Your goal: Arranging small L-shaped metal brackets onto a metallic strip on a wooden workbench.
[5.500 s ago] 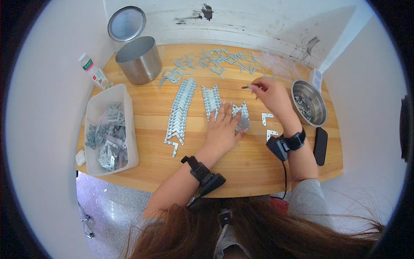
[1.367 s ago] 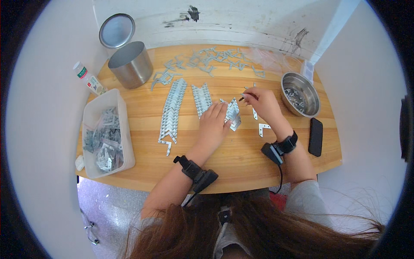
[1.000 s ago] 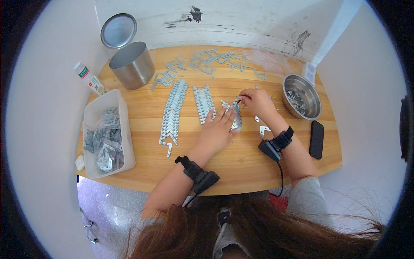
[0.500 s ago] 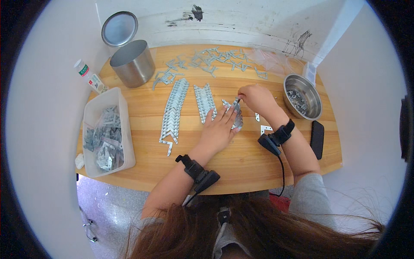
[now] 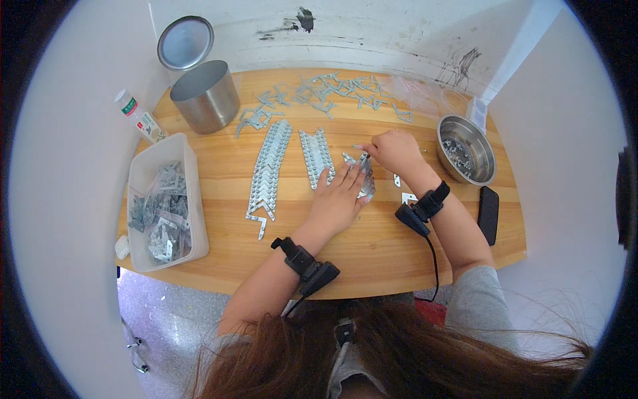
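My left hand [image 5: 337, 199] lies with fingers stretched over a small group of grey metal corner brackets [image 5: 367, 189], partly covering them. At the far end of that group, my right hand [image 5: 397, 151] is closed in a pinch; whatever is between its fingertips is too small or hidden to name. To the left, a short column of overlapping brackets [image 5: 316, 156] lies beside a longer column of brackets [image 5: 269, 169], both studded with small round fasteners. One loose L-shaped bracket [image 5: 261, 227] touches the longer column's near end. Another bracket [image 5: 407, 197] is partly hidden by my right wrist.
A translucent tub [image 5: 199, 229] of bagged brackets stands at left, near a bottle [image 5: 147, 126] and a steel canister [image 5: 211, 106] with its lid raised. Loose brackets [image 5: 345, 86] spread along the back. On the right are a steel bowl [image 5: 488, 149] of small fasteners and a black phone [image 5: 488, 216].
My right hand has shifted slightly, and one fingertip now sticks out to the left above the brackets. The left hand stays in place on them.
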`<state>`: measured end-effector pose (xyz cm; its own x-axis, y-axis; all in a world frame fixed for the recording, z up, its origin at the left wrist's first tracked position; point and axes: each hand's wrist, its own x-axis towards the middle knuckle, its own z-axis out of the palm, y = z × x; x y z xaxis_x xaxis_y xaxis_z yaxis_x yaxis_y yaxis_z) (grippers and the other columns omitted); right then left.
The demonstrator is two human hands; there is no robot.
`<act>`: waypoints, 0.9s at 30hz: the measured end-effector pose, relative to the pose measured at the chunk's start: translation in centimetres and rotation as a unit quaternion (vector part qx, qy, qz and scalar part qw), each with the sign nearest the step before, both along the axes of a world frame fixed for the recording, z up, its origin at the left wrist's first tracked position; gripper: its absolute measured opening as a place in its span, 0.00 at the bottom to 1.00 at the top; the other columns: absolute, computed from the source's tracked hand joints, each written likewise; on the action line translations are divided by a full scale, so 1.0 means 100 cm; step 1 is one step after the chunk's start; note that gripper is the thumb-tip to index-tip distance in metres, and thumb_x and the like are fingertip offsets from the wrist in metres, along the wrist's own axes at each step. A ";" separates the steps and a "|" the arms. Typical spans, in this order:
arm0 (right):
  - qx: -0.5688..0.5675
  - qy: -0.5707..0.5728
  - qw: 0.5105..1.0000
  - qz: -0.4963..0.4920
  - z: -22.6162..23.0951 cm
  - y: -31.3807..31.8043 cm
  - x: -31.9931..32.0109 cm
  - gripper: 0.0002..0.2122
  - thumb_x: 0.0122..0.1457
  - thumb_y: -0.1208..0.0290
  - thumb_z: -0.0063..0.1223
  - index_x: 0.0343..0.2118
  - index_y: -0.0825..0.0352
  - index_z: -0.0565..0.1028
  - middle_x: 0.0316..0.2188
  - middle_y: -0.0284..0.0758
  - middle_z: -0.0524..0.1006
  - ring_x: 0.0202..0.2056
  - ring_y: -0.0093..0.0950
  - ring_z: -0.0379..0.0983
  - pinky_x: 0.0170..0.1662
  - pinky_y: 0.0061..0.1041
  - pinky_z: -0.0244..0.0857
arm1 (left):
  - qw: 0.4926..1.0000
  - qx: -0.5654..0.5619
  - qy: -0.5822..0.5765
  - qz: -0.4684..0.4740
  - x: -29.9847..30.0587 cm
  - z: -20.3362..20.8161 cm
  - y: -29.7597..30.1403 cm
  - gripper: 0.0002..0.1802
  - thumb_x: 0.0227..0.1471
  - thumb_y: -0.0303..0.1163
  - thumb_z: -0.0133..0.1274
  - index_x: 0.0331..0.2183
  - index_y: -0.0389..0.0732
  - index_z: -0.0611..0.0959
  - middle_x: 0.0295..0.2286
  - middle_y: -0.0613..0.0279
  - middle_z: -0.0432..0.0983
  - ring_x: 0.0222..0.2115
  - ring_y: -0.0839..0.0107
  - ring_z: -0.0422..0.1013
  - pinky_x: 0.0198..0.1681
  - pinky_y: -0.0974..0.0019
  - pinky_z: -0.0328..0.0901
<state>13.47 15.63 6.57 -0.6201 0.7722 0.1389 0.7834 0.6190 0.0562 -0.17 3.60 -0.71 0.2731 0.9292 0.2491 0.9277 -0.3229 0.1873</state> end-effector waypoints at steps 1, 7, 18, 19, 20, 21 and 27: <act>-0.034 0.038 0.999 -0.008 0.003 -0.003 0.000 0.17 0.54 0.55 0.53 0.21 0.66 0.77 0.19 0.42 0.76 0.26 0.41 0.74 0.29 0.37 0.67 | 1.000 -0.008 -0.001 0.001 -0.001 0.000 0.000 0.30 0.58 0.46 0.41 0.58 0.42 0.63 0.60 0.61 0.54 0.61 0.66 0.49 0.60 0.45 0.42; -0.104 0.187 0.975 0.061 -0.005 0.007 0.013 0.13 0.52 0.60 0.56 0.25 0.66 0.77 0.22 0.42 0.77 0.28 0.41 0.74 0.30 0.35 0.67 | 1.000 0.000 -0.009 -0.001 0.001 -0.002 0.001 0.30 0.58 0.46 0.42 0.58 0.42 0.63 0.60 0.61 0.54 0.61 0.66 0.49 0.60 0.45 0.42; -0.095 0.174 0.976 0.093 -0.001 0.005 0.015 0.10 0.51 0.63 0.56 0.24 0.66 0.76 0.22 0.41 0.76 0.27 0.41 0.73 0.30 0.37 0.66 | 1.000 0.004 -0.007 -0.001 0.002 -0.006 0.002 0.31 0.57 0.46 0.42 0.58 0.43 0.63 0.60 0.61 0.54 0.61 0.67 0.49 0.60 0.46 0.42; -0.063 0.147 0.985 0.061 -0.002 0.003 0.012 0.10 0.51 0.63 0.56 0.24 0.66 0.76 0.22 0.41 0.76 0.27 0.41 0.73 0.29 0.38 0.66 | 1.000 0.012 -0.007 0.001 0.001 -0.005 0.002 0.30 0.58 0.47 0.41 0.57 0.41 0.65 0.60 0.61 0.55 0.61 0.66 0.50 0.60 0.46 0.42; -0.031 0.120 0.992 0.029 -0.003 0.001 0.009 0.10 0.50 0.63 0.56 0.23 0.66 0.75 0.21 0.41 0.76 0.26 0.41 0.73 0.29 0.38 0.66 | 1.000 0.021 -0.007 0.003 0.001 -0.005 0.001 0.30 0.58 0.48 0.39 0.56 0.40 0.66 0.59 0.60 0.56 0.60 0.66 0.50 0.60 0.47 0.43; -0.032 0.121 0.992 0.028 -0.002 0.000 0.007 0.10 0.50 0.63 0.56 0.23 0.66 0.75 0.21 0.41 0.76 0.26 0.41 0.73 0.29 0.38 0.66 | 1.000 0.020 -0.007 0.003 0.000 -0.004 0.000 0.30 0.58 0.48 0.39 0.56 0.40 0.66 0.59 0.60 0.56 0.60 0.66 0.50 0.60 0.47 0.43; -0.013 0.105 0.994 0.023 0.002 -0.002 0.008 0.09 0.51 0.66 0.55 0.21 0.66 0.74 0.20 0.41 0.75 0.25 0.43 0.72 0.27 0.40 0.65 | 1.000 0.023 -0.003 0.000 0.000 -0.004 0.001 0.30 0.58 0.48 0.39 0.56 0.40 0.66 0.59 0.61 0.56 0.60 0.66 0.50 0.60 0.47 0.43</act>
